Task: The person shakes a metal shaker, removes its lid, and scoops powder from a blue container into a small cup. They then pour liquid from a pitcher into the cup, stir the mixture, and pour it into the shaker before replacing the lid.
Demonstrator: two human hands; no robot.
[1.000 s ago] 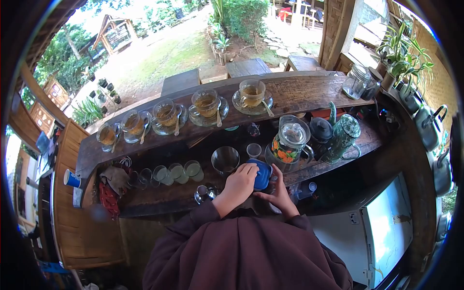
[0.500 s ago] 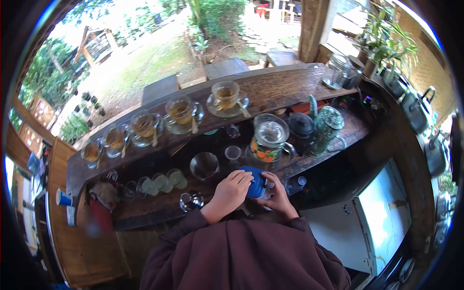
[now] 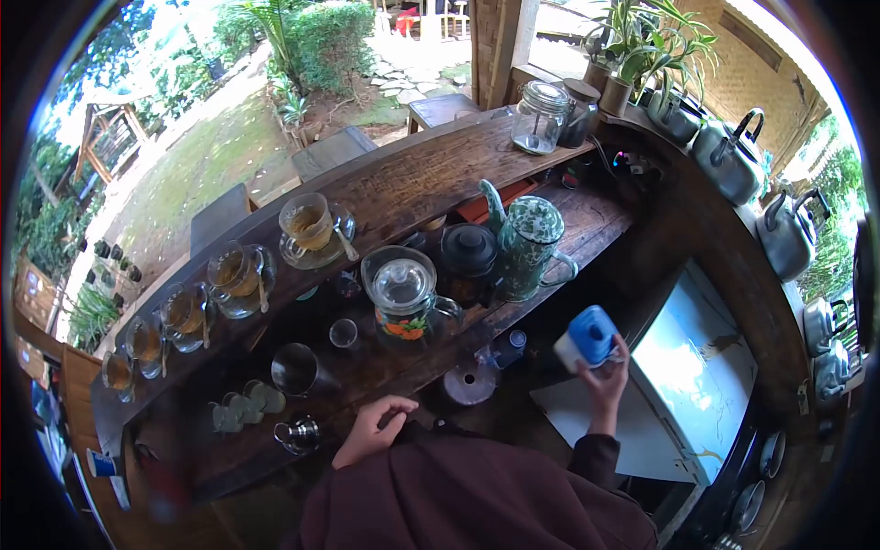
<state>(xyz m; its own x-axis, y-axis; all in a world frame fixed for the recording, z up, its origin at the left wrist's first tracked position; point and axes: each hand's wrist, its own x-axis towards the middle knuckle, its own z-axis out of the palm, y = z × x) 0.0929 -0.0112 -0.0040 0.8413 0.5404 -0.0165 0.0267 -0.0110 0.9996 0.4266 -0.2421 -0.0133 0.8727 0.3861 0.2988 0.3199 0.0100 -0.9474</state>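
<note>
Held out to the right, my right hand (image 3: 605, 383) grips a clear plastic container with a blue lid (image 3: 592, 335), tilted above the white marbled cabinet top. My left hand (image 3: 378, 429) is by the front edge of the wooden counter, its fingers curled in with nothing visible in them. Near it lie a shiny metal pot (image 3: 299, 435) and a round object with a hole in its middle (image 3: 470, 381). A glass pitcher with a flower print (image 3: 401, 307) stands beyond, beside a dark lidded pot (image 3: 468, 252) and a green speckled enamel kettle (image 3: 530, 247).
Several glass cups of brown drink, one a teacup (image 3: 307, 225), stand on saucers with spoons along the raised wooden ledge (image 3: 422, 174). A glass jar (image 3: 539, 117) is at its far end. Metal kettles (image 3: 731, 158) line the right side. The white marbled cabinet (image 3: 701, 367) is at lower right.
My right hand has carried the blue-lidded container to the right, away from the counter. My left hand has let go of it and dropped lower. The view has turned rightward.
</note>
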